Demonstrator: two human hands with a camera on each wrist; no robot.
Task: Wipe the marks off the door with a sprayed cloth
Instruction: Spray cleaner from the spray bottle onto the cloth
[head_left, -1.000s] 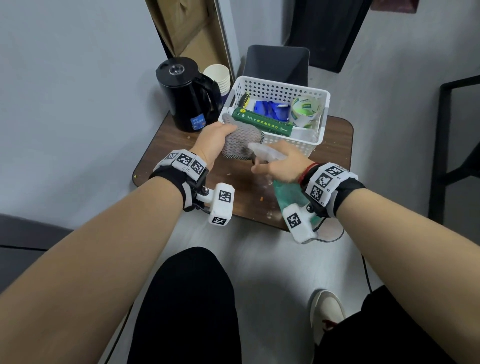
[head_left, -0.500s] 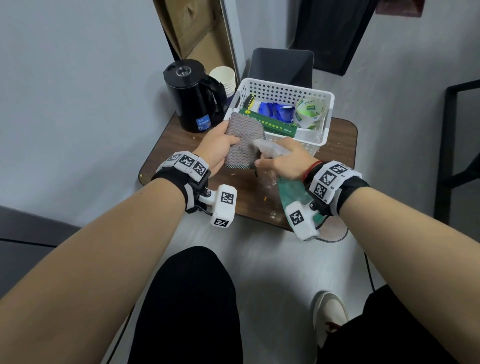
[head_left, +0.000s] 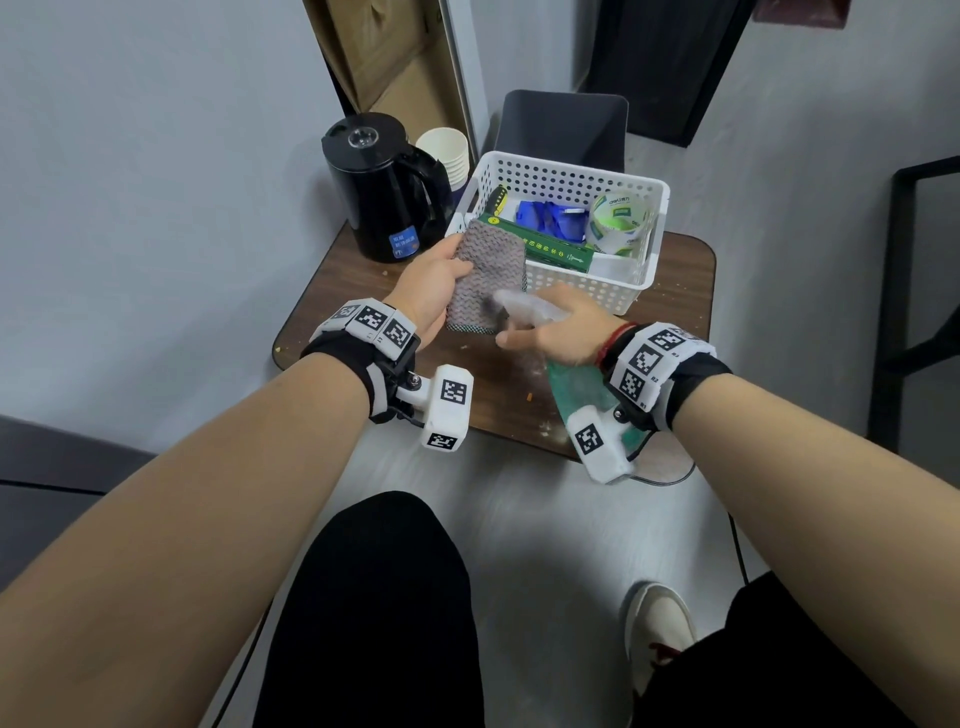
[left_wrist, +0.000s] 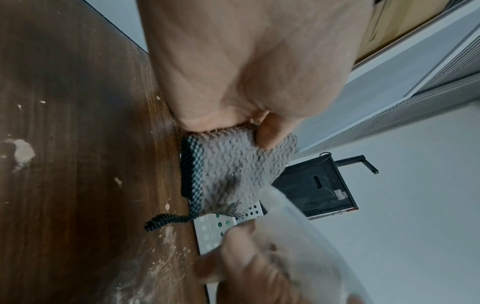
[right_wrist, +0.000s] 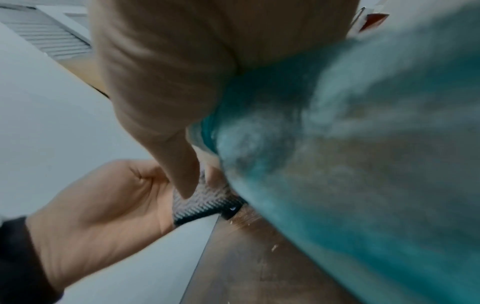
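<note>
My left hand (head_left: 434, 283) holds a grey woven cloth (head_left: 488, 275) upright above the small wooden table (head_left: 675, 291), thumb pinching its near face (left_wrist: 267, 135). The cloth (left_wrist: 233, 172) has a dark edge and a dangling loop. My right hand (head_left: 561, 332) grips a spray bottle with a clear head (head_left: 524, 306) and green body (head_left: 582, 389), its nozzle pointing at the cloth from close by. In the right wrist view the green bottle (right_wrist: 337, 144) is blurred and fills the right side, with the cloth (right_wrist: 202, 203) beyond it. No door shows clearly.
A black kettle (head_left: 376, 192) and stacked paper cups (head_left: 447, 156) stand at the table's back left. A white perforated basket (head_left: 571, 182) holds a green box, blue items and a tape roll. A dark bin (head_left: 563, 130) stands behind. Crumbs dot the tabletop.
My left hand has unfolded the bunched cloth and raised it upright in front of the basket. My right hand has kept the bottle's nozzle aimed at the cloth and shifted slightly.
</note>
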